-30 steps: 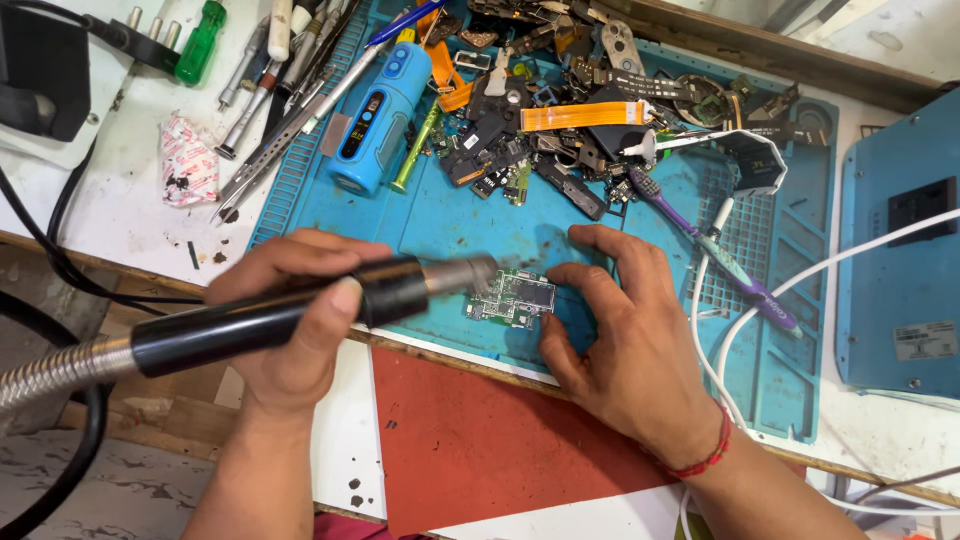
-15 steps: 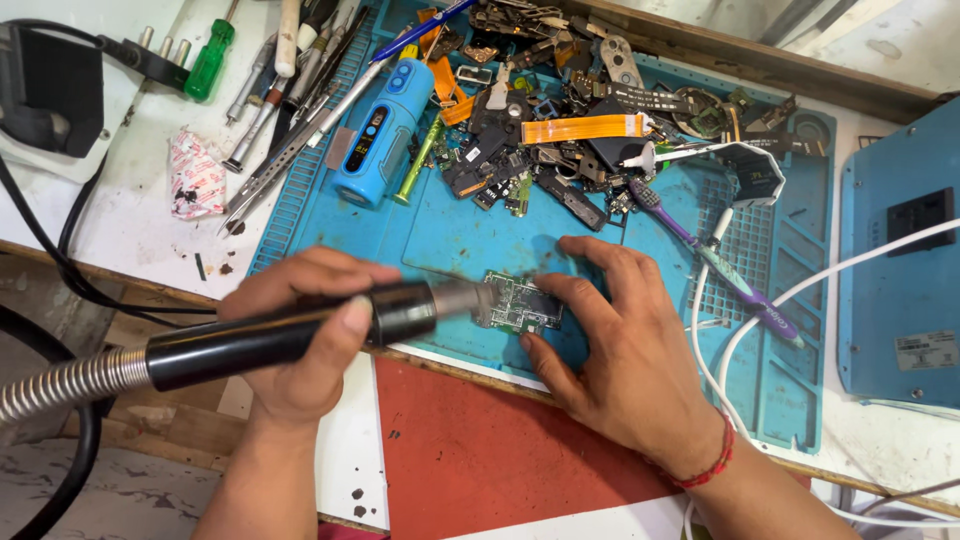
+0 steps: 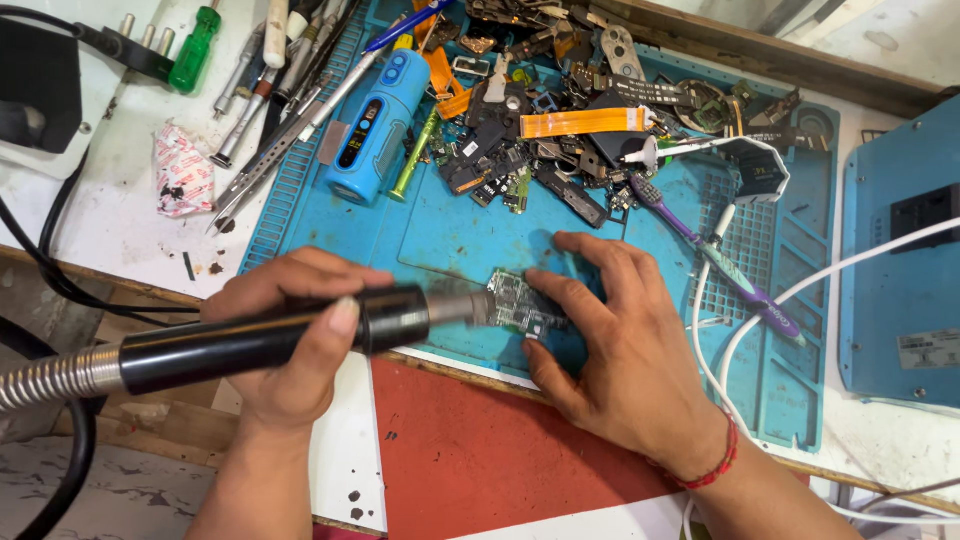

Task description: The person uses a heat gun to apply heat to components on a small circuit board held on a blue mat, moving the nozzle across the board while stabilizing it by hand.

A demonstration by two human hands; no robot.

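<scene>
My left hand (image 3: 290, 345) grips a black hot-air wand (image 3: 270, 335) with a metal hose running off to the left. Its silver nozzle points right at a small green circuit board (image 3: 520, 303) lying on the blue work mat (image 3: 450, 235). My right hand (image 3: 615, 340) rests on the mat with its fingers pressing on the board's right side, holding it flat. A red thread band circles the right wrist.
A heap of phone parts and flex cables (image 3: 560, 110) fills the mat's far side, beside a blue cylindrical device (image 3: 375, 125) and a purple toothbrush (image 3: 715, 255). Screwdrivers and tweezers (image 3: 270, 70) lie at the left. White cables (image 3: 760, 320) and a blue box (image 3: 900, 250) are on the right.
The view has shifted slightly. Both hands stay on the wand and board, the nozzle still aimed at the board's left edge.
</scene>
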